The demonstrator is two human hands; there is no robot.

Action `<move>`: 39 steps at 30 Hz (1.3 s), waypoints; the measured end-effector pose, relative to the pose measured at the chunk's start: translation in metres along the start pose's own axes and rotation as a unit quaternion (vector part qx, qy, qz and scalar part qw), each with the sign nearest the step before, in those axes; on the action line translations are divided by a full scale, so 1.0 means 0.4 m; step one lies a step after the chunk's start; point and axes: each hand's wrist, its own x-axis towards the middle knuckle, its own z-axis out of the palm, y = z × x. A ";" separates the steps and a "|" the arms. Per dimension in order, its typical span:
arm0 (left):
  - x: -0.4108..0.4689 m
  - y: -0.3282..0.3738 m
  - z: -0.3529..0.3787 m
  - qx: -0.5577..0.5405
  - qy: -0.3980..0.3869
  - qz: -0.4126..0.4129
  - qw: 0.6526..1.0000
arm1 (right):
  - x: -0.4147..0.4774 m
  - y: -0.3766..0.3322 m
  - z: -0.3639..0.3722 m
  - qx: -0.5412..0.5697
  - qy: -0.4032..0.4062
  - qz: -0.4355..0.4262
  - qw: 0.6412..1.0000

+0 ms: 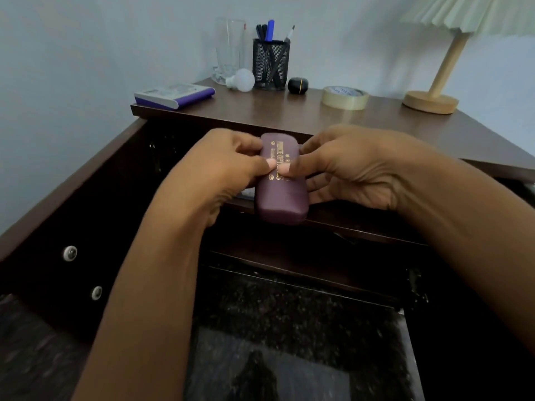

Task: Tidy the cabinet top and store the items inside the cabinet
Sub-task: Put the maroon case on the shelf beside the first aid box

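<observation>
A maroon glasses case (281,198) with gold lettering is held in front of the open dark wooden cabinet (318,123), just below its top edge. My left hand (228,166) grips the case from the left and my right hand (356,169) from the right, both thumbs pressed on its lid. On the cabinet top lie a purple-and-white box (173,95), a light bulb (241,80), a clear glass (228,50), a black mesh pen holder (270,65), a small black round object (298,85) and a roll of tape (345,97).
A wooden lamp (431,101) with a pleated shade stands at the right of the top. The cabinet's left door (72,227) hangs open with two round knobs. Dark shelves (304,273) show inside, and a speckled floor lies below.
</observation>
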 end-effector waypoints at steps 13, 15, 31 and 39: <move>0.125 -0.214 0.182 0.050 0.033 -0.040 0.997 | 0.134 0.192 -0.034 0.058 0.136 0.088 0.985; 0.159 -0.219 0.217 0.085 0.048 -0.034 0.995 | 0.167 0.211 -0.048 0.051 0.166 0.073 0.982; 0.340 -0.285 0.295 0.257 0.016 0.023 0.966 | 0.390 0.299 -0.138 -0.006 0.203 0.041 0.978; 0.362 -0.312 0.300 0.298 0.017 0.067 0.952 | 0.422 0.319 -0.138 -0.032 0.217 0.039 0.975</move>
